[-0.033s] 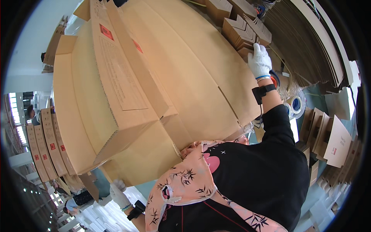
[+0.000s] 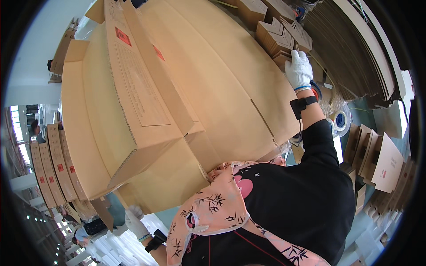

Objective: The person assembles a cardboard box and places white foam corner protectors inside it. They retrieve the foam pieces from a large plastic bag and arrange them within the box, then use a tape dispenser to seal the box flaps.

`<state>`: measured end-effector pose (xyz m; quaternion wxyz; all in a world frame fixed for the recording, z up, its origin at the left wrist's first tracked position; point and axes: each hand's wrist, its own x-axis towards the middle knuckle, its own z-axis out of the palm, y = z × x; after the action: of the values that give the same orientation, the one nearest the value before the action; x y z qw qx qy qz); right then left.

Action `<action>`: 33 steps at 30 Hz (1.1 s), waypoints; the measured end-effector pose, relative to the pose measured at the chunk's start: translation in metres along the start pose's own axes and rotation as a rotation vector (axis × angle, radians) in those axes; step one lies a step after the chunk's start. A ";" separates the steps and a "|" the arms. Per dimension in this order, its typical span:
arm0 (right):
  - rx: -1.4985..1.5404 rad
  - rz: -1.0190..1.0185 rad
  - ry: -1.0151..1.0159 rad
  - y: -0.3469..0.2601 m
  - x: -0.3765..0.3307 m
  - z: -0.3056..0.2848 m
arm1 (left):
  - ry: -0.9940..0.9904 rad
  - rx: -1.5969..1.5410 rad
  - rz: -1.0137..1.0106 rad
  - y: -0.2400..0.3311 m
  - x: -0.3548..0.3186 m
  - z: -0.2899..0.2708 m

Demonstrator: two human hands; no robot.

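Big cardboard box (image 2: 177,102), flaps open, tilted across the centre and upper left of the frame, close against the person's chest. Right hand (image 2: 298,68), in a white glove, lies at the upper right with fingers stretched flat on the box's far edge, pressing rather than clenching, just beside small stacks of folded cardboard (image 2: 277,33). Left hand (image 2: 134,221), also gloved, sits at the lower left under the box's low edge, touching a hanging flap; whether it is clenched cannot be told. A roll of tape (image 2: 339,120) lies right of the forearm; flat cardboard sheets (image 2: 386,164) stand at the right; a row of boxes (image 2: 49,173) lines the left
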<state>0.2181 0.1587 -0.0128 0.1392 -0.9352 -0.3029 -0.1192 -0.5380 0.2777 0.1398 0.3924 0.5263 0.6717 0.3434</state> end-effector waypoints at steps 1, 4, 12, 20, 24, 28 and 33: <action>-0.046 -0.022 -0.010 -0.002 0.004 -0.006 | -0.017 -0.017 0.017 0.001 0.004 -0.005; -0.134 -0.135 0.037 -0.004 0.008 -0.009 | 0.240 0.028 -0.005 0.011 0.020 -0.001; -0.002 -0.263 0.247 -0.028 -0.006 -0.097 | 0.240 -0.438 0.120 -0.010 0.109 -0.034; 2.177 0.317 -0.462 -0.190 -0.047 -0.133 | 0.246 -0.789 0.276 0.033 0.161 0.006; 1.763 0.086 -0.586 -0.281 -0.047 -0.099 | 0.228 -0.850 0.281 0.039 0.174 0.002; 1.850 -0.189 -0.811 -0.252 0.011 -0.027 | 0.307 -0.871 0.189 0.036 0.182 0.012; 1.649 0.063 -0.441 -0.246 0.025 -0.141 | 0.476 -0.503 -0.014 0.038 0.173 0.000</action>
<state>0.0708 0.3168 0.1732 0.7165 -0.5446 -0.2869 0.3283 -0.5457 0.4546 0.1445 0.3443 0.3134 0.6424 0.6087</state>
